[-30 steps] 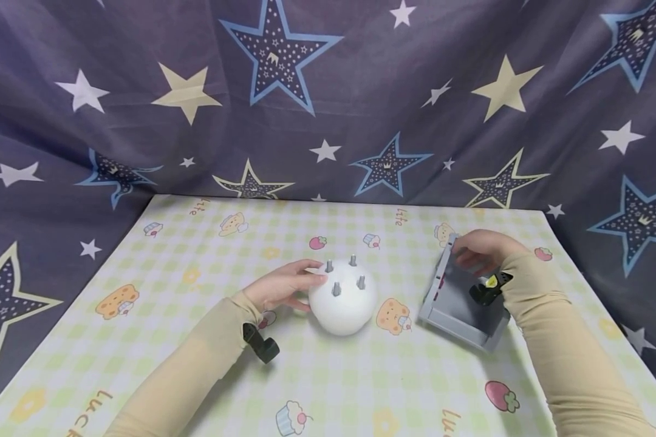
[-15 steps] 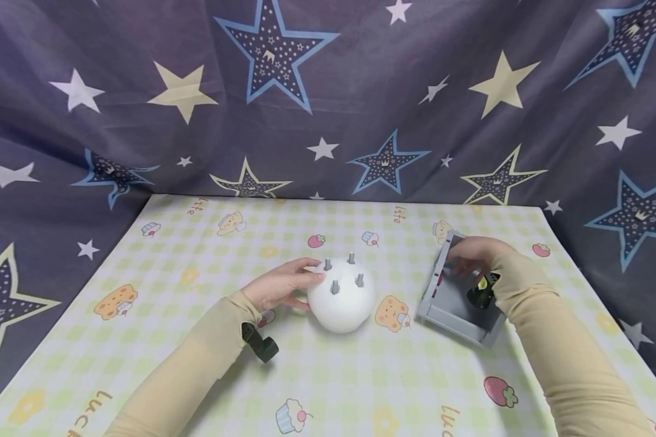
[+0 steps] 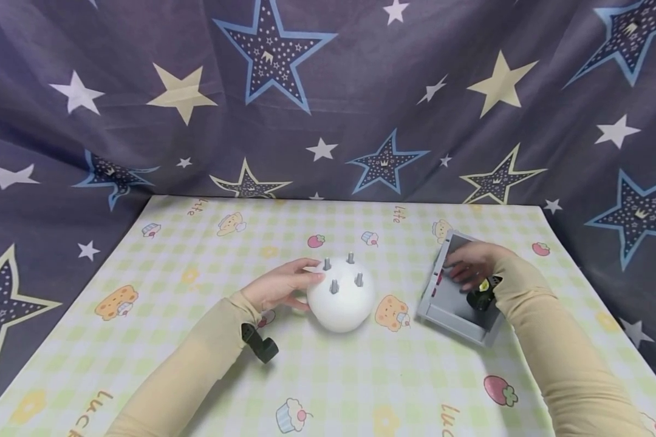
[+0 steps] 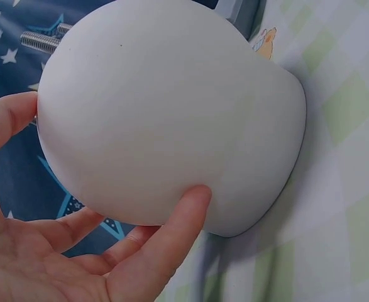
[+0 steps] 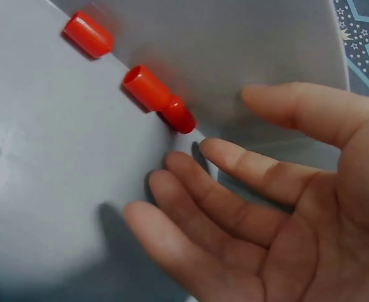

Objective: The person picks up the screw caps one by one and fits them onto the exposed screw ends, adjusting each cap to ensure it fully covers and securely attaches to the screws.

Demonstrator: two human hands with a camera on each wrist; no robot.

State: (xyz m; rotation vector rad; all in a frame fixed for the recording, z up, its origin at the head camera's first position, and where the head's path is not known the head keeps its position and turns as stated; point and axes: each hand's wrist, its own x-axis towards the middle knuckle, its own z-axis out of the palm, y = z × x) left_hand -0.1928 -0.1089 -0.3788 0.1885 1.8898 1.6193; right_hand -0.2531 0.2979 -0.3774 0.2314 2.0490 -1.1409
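A white ball-like body [image 3: 341, 303] with a flattened base stands on the table, and several threaded metal studs [image 3: 334, 286] stick up from its top. My left hand [image 3: 281, 284] holds its left side, fingertips spread around the curve in the left wrist view. To the right, my right hand [image 3: 472, 264] is inside a grey tray [image 3: 454, 325], with nothing between its fingers. Several hollow red plastic caps [image 5: 148, 88] lie along the tray's inner wall, just beyond the right fingertips in the right wrist view. The right forearm hides part of the tray.
A checked tablecloth [image 3: 197, 358] with cartoon prints covers the table. Behind it hangs a dark star-patterned curtain [image 3: 361, 91]. Small black cameras are strapped at both wrists, the right one [image 3: 481, 297] over the tray floor.
My right hand has moved slightly left and lower within the tray, towards the wall with the red caps. The left hand and white body stay in place.
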